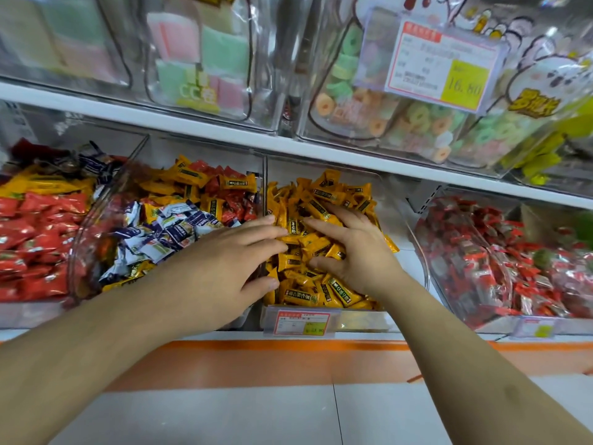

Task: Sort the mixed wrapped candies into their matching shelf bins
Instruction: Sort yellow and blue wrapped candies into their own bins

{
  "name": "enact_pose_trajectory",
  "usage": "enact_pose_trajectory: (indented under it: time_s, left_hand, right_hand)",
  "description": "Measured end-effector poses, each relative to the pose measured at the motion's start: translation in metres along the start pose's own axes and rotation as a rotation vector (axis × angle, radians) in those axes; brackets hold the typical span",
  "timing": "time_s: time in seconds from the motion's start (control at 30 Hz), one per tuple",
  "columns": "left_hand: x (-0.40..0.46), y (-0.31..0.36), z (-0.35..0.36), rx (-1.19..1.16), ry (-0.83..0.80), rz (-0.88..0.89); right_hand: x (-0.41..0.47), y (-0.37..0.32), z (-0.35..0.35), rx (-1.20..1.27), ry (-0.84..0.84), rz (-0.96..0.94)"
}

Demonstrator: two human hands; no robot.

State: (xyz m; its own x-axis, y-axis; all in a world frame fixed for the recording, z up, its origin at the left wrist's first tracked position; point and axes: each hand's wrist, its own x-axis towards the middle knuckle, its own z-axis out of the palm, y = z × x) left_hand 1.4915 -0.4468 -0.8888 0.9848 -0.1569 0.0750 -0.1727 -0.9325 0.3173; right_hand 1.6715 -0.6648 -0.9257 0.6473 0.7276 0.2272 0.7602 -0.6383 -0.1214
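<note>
Both hands work the yellow candies point(321, 252): left hand point(231, 271) fingers extended together, right hand point(349, 248) spread (nothing visibly pinched); a careless sweep risks spilling candies over the bin front point(353, 319)

left hand point(224, 261), right hand point(349, 248) on yellow candies point(321, 200) (clear bin point(362, 319))

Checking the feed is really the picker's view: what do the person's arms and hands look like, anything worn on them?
Two bare forearms reach in from the bottom corners. No sleeves show anywhere along them, and no gloves, watch, bracelet or rings can be seen on the left hand or the right hand. Fingernails look short and unpainted. The right forearm bears a small dark mark near the lower edge of the frame.
</note>
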Motion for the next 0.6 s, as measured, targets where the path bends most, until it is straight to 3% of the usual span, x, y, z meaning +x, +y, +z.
enact_pose_trajectory:
  time_s: [0.17, 0.5, 0.6]
  left_hand:
    - [-0.001, -0.002, 0.002, -0.009, 0.011, 0.007]
    - [-0.001, 0.002, -0.001, -0.031, -0.006, -0.003]
    - [0.0, 0.001, 0.0, -0.013, -0.008, 0.001]
  right_hand:
    - [-0.001, 0.008, -0.003, 0.048, 0.089, 0.062]
    - [-0.013, -0.005, -0.022, 0.302, 0.051, 0.118]
    - [-0.022, -0.008, -0.026, 0.274, 0.07, 0.184]
